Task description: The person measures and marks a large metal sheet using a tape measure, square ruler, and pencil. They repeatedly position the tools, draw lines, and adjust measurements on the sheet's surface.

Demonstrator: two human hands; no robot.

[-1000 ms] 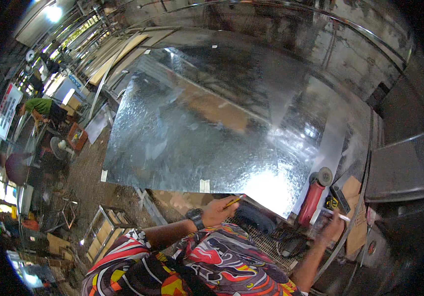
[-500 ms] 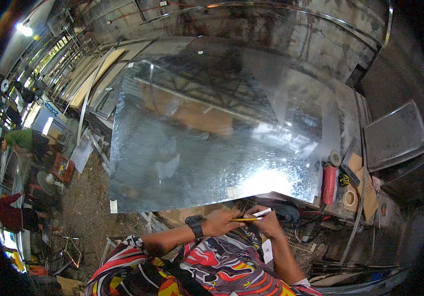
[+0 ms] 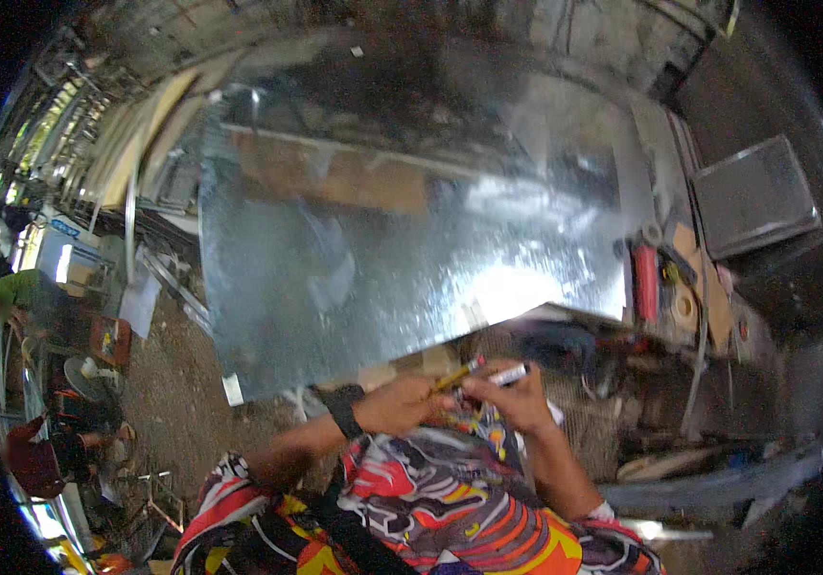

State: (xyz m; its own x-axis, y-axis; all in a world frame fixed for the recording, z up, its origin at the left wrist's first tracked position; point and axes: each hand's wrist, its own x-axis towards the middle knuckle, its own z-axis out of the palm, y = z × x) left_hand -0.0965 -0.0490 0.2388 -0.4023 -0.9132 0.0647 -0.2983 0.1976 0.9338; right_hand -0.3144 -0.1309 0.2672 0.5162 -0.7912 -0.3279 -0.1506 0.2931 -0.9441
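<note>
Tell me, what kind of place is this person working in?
Probably a sheet-metal workshop. A big shiny metal sheet lies in front, a smaller metal sheet sits to the right, and long boards lean at the left. The left hand holds a yellow pencil.

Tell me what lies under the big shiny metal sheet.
Only dirt floor shows beside the metal sheet; clutter pokes out at its near right edge. What supports it is covered.

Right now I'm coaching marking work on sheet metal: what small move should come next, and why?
Probably pull the marker in the right hand apart from the yellow pencil in the left hand; both hands meet close to the chest, short of the metal sheet.
</note>
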